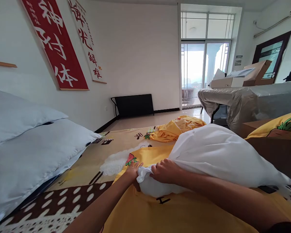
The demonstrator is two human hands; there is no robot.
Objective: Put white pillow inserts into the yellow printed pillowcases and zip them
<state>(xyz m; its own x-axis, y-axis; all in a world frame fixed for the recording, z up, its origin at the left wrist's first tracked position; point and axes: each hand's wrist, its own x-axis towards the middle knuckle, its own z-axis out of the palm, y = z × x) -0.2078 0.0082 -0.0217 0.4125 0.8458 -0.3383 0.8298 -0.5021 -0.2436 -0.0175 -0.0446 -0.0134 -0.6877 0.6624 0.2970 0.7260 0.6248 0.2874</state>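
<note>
A plump white pillow (215, 155) lies on a yellow printed pillowcase (165, 210) spread across the bed. My right hand (165, 170) is closed round the pillow's near corner, bunching the white fabric. My left hand (133, 171) rests beside that corner, fingers pressed on the yellow fabric and touching the white cloth; whether it pinches the fabric is unclear.
Two pale blue pillows (26, 142) are stacked at the left against the wall. A crumpled yellow cloth (177, 127) lies at the bed's far end. A plastic-covered table (244, 100) with cardboard boxes (242, 76) stands at the right.
</note>
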